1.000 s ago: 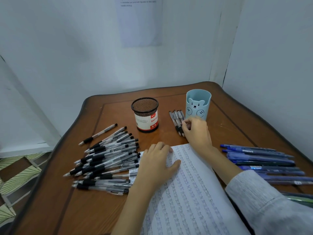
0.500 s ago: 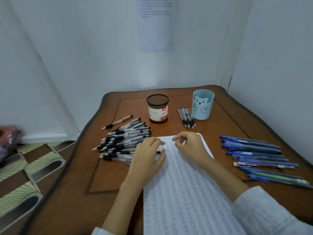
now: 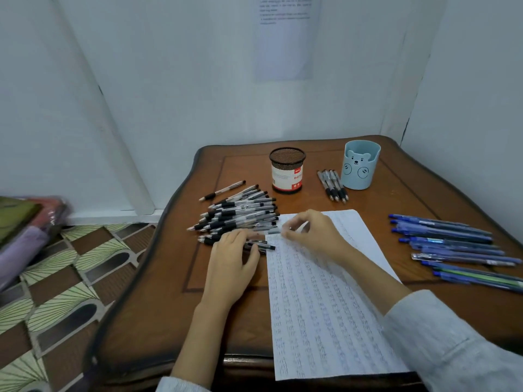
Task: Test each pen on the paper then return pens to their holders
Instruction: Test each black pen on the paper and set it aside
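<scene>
On the worktop (image 3: 169, 321), the paper (image 3: 325, 321) lies beside the black pen pile (image 3: 240, 213). The left hand (image 3: 230, 264) curls its fingers over one pen (image 3: 263, 246) at the pile's near edge. The right hand (image 3: 314, 236) pinches nearby, contents unclear. A careless pull could roll neighbouring pens off the worktop.

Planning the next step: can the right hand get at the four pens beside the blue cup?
Probably yes: only paper and bare table lie between the right hand and the four pens by the blue cup.
</scene>
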